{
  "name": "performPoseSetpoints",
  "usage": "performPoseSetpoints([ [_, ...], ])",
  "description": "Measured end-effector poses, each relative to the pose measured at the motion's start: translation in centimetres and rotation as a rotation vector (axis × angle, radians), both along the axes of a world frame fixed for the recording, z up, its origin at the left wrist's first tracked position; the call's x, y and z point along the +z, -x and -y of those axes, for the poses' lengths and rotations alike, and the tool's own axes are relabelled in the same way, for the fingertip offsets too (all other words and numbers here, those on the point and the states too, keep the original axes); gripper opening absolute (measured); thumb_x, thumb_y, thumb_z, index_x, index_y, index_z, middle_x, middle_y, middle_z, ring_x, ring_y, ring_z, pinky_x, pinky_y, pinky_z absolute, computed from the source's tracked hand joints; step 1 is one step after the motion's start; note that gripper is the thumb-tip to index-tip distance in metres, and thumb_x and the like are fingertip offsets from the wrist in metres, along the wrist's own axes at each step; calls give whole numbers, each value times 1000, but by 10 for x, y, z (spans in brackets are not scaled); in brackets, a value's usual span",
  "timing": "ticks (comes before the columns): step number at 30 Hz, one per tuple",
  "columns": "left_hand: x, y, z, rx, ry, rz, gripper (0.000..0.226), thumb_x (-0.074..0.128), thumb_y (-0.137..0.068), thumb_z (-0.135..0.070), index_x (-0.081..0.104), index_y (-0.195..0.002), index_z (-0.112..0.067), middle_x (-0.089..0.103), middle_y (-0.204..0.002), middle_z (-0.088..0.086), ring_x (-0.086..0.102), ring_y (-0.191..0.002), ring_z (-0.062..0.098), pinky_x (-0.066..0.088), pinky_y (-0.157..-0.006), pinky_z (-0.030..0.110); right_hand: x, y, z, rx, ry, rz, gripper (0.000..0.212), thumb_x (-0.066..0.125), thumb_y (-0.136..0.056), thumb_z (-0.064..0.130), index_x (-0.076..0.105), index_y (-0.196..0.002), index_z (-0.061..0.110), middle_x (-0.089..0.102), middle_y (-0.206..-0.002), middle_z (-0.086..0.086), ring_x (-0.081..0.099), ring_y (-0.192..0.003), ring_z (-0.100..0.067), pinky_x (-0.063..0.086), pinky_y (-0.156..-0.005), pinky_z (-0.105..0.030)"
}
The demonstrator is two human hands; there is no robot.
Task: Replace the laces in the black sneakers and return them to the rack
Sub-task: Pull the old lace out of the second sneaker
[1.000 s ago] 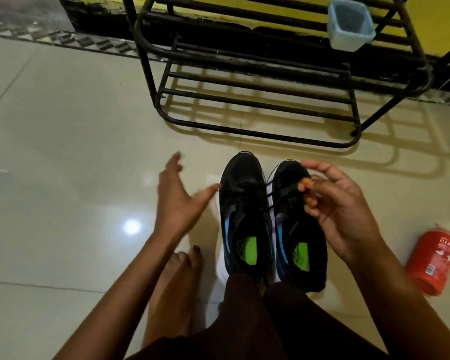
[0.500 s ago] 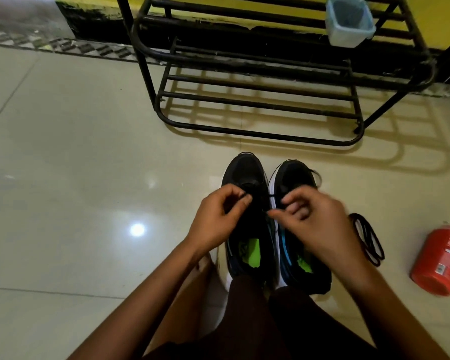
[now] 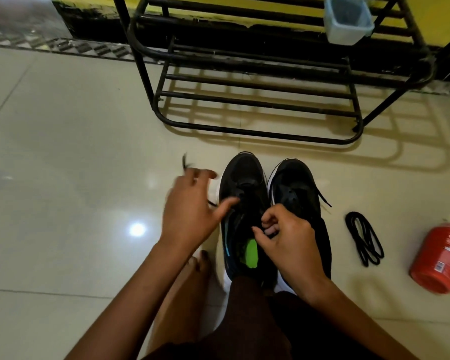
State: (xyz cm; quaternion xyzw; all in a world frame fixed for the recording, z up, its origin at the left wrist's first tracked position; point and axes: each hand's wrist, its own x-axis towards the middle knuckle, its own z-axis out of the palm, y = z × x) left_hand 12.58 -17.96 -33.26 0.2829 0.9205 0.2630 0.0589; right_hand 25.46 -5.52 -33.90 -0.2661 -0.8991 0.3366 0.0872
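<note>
Sneakers: black pair side by side on tiled floor (image 3: 63, 152), toes toward shoe rack (image 3: 257, 100); left sneaker (image 3: 242, 178) and right sneaker (image 3: 296, 188) touching.
Left hand (image 3: 190, 214): blurred, just left of left sneaker, fingers loosely curled round black lace (image 3: 184, 162) that sticks up past fingertips; thumb against sneaker's eyelet area.
Right hand (image 3: 289, 240): over gap between tongues, fingers pinched shut; what is pinched, cannot tell.
Right sneaker lace end (image 3: 324, 198): trailing off outer side onto floor.
Spare black lace (image 3: 364, 240): coiled on floor, right of pair.
Red canister (image 3: 439, 258): lying near floor's right edge.
Plastic tub (image 3: 348, 20): on upper rack shelf.
Bare foot (image 3: 190, 281): beside left sneaker heel.
</note>
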Motion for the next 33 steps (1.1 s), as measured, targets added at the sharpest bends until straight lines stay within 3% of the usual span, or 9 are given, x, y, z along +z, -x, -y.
performPoseSetpoints([
  [4,-5,-13,-14,-373,-87,170,39,73,-75,-36,65,-110,-19,58,-110,-3,56,-101,13,44,-81,21,-2,-4,-1,-22,62,20,15,74,-75,14,60,-77,20,60,-69,6,60,-63,-4,55,-62,-24],
  [10,-14,-15,-10,-291,-204,139,21,68,-79,-18,71,-100,-16,66,-101,-3,63,-91,11,51,-79,27,1,-5,-4,-84,188,-12,22,73,-76,9,56,-78,23,58,-68,11,58,-69,0,46,-60,-8],
  [16,-9,-22,-15,-314,-67,12,15,61,-78,-15,64,-93,-14,58,-97,3,60,-68,25,44,-55,26,1,-4,-3,-60,161,14,17,72,-77,11,58,-82,21,58,-67,9,58,-65,-6,50,-63,-14],
  [20,-3,-19,-18,-360,-23,3,14,59,-81,-17,58,-95,-13,53,-101,3,56,-68,25,39,-57,27,1,-2,-2,2,92,16,23,70,-78,10,59,-93,23,53,-67,7,54,-61,-9,48,-59,-16],
  [23,-4,-20,-18,-365,-55,24,11,60,-83,-18,56,-92,-14,52,-97,0,54,-70,19,34,-60,23,1,-1,-2,-11,107,16,22,71,-77,10,58,-88,23,52,-63,8,54,-61,-8,46,-57,-13],
  [25,-10,-20,-17,-246,-120,135,6,59,-85,-17,54,-88,-18,53,-88,-5,51,-71,13,34,-61,22,1,-1,-2,-33,130,20,23,72,-77,11,55,-83,23,54,-64,8,55,-63,-4,47,-57,-12],
  [28,-15,-16,-16,118,-428,641,12,54,-90,-9,49,-82,-17,59,-76,-2,58,-67,10,45,-65,21,1,-1,-3,-56,180,28,22,73,-76,11,55,-77,24,56,-64,9,56,-63,1,46,-57,-8],
  [30,-12,-20,-15,151,-599,831,16,49,-92,-3,48,-82,-15,60,-79,0,59,-70,1,46,-68,13,1,0,-3,-59,193,41,21,73,-77,12,56,-75,23,57,-63,9,56,-61,2,45,-56,-7],
  [33,-7,-25,-14,-138,-423,519,15,56,-88,-12,48,-88,-24,55,-78,-7,54,-76,4,39,-73,15,2,0,-4,-49,173,71,17,72,-78,14,57,-76,22,55,-60,9,56,-59,3,44,-56,-7],
])
